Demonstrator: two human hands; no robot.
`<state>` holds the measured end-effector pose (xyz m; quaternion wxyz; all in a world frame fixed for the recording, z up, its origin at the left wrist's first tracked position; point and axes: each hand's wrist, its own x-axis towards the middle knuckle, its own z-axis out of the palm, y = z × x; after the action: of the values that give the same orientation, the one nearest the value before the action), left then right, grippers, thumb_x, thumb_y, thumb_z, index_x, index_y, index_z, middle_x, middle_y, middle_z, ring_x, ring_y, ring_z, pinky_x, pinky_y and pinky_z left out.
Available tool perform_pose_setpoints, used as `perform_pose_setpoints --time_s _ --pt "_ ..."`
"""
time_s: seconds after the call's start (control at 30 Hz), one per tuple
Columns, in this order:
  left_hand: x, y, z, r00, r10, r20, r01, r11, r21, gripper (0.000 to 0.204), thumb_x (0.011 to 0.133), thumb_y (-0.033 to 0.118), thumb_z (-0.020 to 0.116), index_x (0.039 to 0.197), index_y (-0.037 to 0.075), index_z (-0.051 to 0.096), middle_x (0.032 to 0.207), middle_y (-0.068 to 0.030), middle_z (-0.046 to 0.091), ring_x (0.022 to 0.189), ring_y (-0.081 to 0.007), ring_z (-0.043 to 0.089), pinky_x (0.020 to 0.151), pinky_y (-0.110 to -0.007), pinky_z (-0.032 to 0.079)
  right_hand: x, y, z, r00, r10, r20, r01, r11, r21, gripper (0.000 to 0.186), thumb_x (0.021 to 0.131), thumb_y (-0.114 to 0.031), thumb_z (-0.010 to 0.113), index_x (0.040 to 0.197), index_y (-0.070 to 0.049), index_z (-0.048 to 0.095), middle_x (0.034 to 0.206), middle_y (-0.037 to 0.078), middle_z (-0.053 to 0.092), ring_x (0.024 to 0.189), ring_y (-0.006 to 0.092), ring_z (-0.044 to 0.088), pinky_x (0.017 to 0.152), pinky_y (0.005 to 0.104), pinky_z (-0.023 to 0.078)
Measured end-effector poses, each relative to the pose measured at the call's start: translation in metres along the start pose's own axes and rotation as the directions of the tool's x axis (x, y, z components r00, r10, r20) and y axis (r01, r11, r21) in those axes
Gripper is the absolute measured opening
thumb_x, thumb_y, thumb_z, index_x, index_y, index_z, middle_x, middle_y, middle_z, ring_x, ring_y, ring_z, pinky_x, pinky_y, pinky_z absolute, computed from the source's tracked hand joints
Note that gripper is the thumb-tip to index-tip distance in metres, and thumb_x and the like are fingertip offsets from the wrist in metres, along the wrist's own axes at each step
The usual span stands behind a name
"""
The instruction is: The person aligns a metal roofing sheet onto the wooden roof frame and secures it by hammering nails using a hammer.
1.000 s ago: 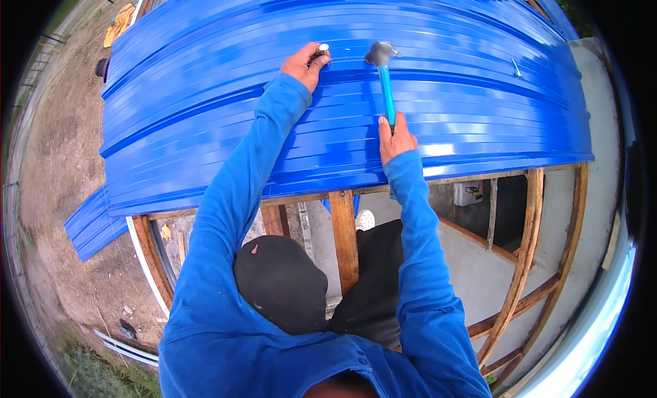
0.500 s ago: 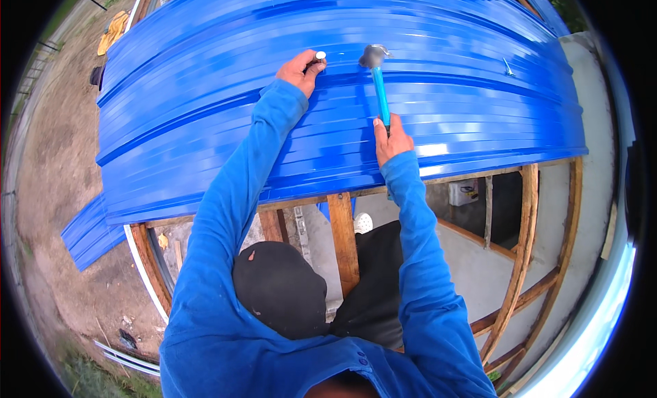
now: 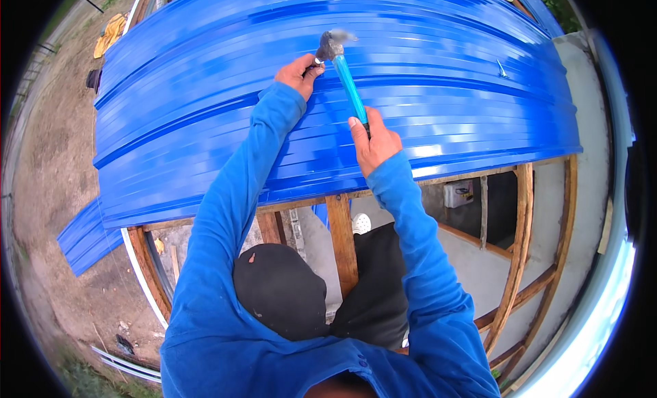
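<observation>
My left hand [image 3: 295, 75] is pinched around a roofing nail [image 3: 318, 61] whose pale, wide head shows above the fingertips. It rests on the ribbed blue metal roofing sheet [image 3: 438, 114]. My right hand [image 3: 375, 139] is wrapped round the lower handle of a claw hammer [image 3: 348, 86] with a turquoise grip. The hammer's dark head is right at the nail head and partly covers it; whether they touch I cannot tell. The nail's shank is hidden by my fingers. Farther right on the sheet lie loose nails [image 3: 503, 69].
Below the sheet's near edge, wooden beams [image 3: 340, 240] frame openings down to a grey floor. At right, curved timbers [image 3: 513, 275] run beside a concrete wall [image 3: 582, 110]. A smaller blue sheet [image 3: 89, 237] lies on the ground at left. A white shoe [image 3: 361, 223] shows below.
The hammer has swung left, from well right of the nail to its head, with my right hand moving left too. My left hand stays at nearly the same spot, holding the nail.
</observation>
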<state>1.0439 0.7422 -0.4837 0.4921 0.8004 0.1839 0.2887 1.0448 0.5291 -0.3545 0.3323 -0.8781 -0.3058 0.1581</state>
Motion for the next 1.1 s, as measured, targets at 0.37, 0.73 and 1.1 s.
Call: perform_pose_setpoints --time_s 0.37,0.73,1.1 --pt "-0.001 0.007 -0.01 1.0 0.001 -0.002 -0.001 1.0 0.024 0.02 0.085 0.011 0.065 0.104 0.007 0.062 0.084 -0.0105 0.067 0.077 -0.0201 0.063 0.073 -0.03 0.048 -0.004 -0.019 -0.004 0.999 -0.047 -0.009 0.048 0.998 0.038 0.03 0.095 -0.031 0.048 0.114 -0.008 0.047 0.072 0.023 0.061 0.069 0.0454 0.059 0.062 0.0535 0.045" --pt "-0.001 0.002 -0.012 1.0 -0.003 0.0 0.003 0.996 0.087 0.018 0.085 0.014 0.065 0.101 0.008 0.062 0.084 -0.0136 0.066 0.076 -0.0264 0.063 0.071 -0.032 0.048 -0.007 -0.029 -0.004 0.996 -0.081 -0.034 0.084 0.993 0.079 0.028 0.094 -0.03 0.049 0.111 -0.008 0.048 0.071 0.023 0.061 0.068 0.0458 0.059 0.062 0.0543 0.045" --pt "-0.004 -0.002 -0.007 0.998 0.047 -0.041 -0.045 0.997 0.056 0.013 0.086 0.018 0.063 0.095 0.01 0.061 0.084 -0.0086 0.066 0.077 -0.0285 0.063 0.069 -0.036 0.048 -0.01 -0.025 -0.002 0.999 -0.037 -0.038 0.038 0.999 0.038 0.027 0.093 -0.026 0.053 0.11 -0.006 0.052 0.07 0.022 0.06 0.065 0.0429 0.059 0.058 0.0492 0.044"
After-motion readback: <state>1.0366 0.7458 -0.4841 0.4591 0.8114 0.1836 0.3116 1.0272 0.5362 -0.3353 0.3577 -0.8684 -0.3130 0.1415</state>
